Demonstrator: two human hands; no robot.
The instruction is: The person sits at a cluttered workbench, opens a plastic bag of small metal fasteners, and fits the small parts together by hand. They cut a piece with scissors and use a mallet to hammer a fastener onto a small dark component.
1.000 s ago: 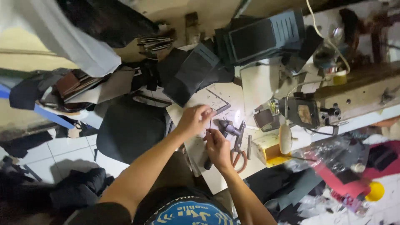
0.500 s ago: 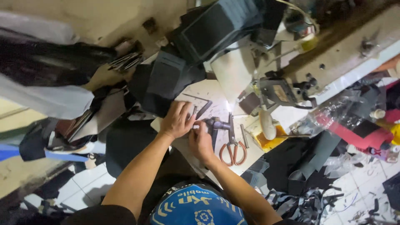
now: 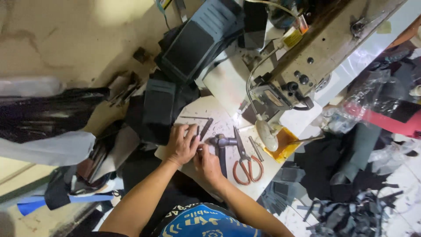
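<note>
We see a small dark strip point(image 3: 198, 149) pinched between both hands on the white table point(image 3: 219, 101), lying flat, mostly hidden. Hammer point(image 3: 220, 147) lies just beside it, head up, handle toward us.

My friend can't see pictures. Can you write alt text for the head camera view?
Seen from above, a person's left hand and right hand pinch something small on a white worktable. A hammer and orange-handled scissors lie beside them, with a sewing machine behind.
</note>
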